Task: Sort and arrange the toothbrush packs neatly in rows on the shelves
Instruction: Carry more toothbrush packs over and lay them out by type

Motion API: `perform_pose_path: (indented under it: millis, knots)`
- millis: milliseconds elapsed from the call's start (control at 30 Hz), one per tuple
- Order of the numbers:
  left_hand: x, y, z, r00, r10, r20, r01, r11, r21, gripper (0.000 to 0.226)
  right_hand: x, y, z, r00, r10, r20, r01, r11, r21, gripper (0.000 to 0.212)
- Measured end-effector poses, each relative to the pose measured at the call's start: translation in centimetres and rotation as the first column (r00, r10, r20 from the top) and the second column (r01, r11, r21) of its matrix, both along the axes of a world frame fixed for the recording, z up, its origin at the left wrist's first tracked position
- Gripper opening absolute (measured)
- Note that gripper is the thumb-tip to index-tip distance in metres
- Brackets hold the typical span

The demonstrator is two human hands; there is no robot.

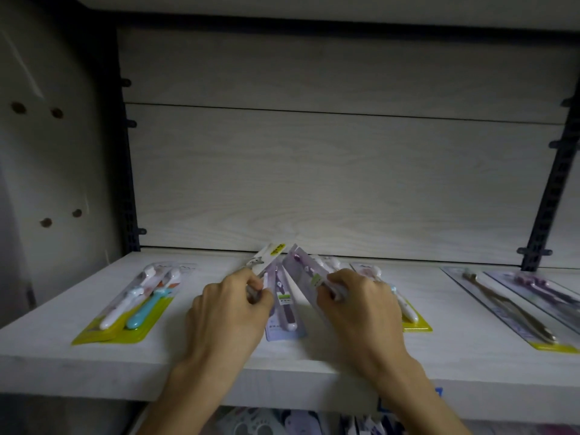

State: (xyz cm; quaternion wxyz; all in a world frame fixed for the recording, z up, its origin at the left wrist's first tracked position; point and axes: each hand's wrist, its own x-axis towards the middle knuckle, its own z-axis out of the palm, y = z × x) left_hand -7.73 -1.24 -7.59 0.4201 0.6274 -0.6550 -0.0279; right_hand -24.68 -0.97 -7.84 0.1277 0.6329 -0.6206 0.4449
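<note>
Both hands up on the shelf (47, 343), middle of the row. Left hand (229, 306) curled and pinching a white pack (266, 257) near its lower end, top tilted off toward one o'clock. Right hand (354, 302) gripped round a purple pack (303, 271), top leaning toward eleven, so the two tips nearly met in a peak against the back panel (314, 171). Lay flat between the wrists, a second purple pack (284, 306). Off at nine o'clock, a yellow-based twin pack (131, 306); at three o'clock, two long packs (514, 306) side by side; just beside the right hand, another yellow-edged pack (411, 315), half hidden.

Looked light, these blister cards: thin, stiff lengthwise, probably bendy under a twist, and glossy enough to slide on each other. Best taken by the card edges near the middle or lower end, thumb on top, not by the clear bubble, which would likely dent. Laid down flat, should stay put.
</note>
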Motion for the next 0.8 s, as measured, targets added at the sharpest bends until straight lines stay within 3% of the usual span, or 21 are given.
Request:
perform_pose_path:
  millis: [267, 500, 800]
  knots:
    - [0.0, 1.2, 0.6, 0.985, -0.063, -0.161, 0.063, 0.998, -0.008, 0.01, -0.2, 0.9, 0.4, 0.992, -0.039, 0.124, 0.053, 0.993, -0.11, 0.012]
    - [0.2, 2.0, 1.2, 0.913, -0.208, -0.352, 0.238, 0.97, 0.046, 0.01, -0.3, 2.3, 0.6, 0.967, -0.049, 0.252, 0.069, 0.995, -0.072, 0.014]
    - [-1.1, 3.1, 0.5, 0.917, -0.3, -0.263, 0.309, 0.951, -0.006, 0.01, -2.6, 5.1, 0.9, 0.927, -0.153, 0.344, 0.191, 0.978, -0.081, 0.024]
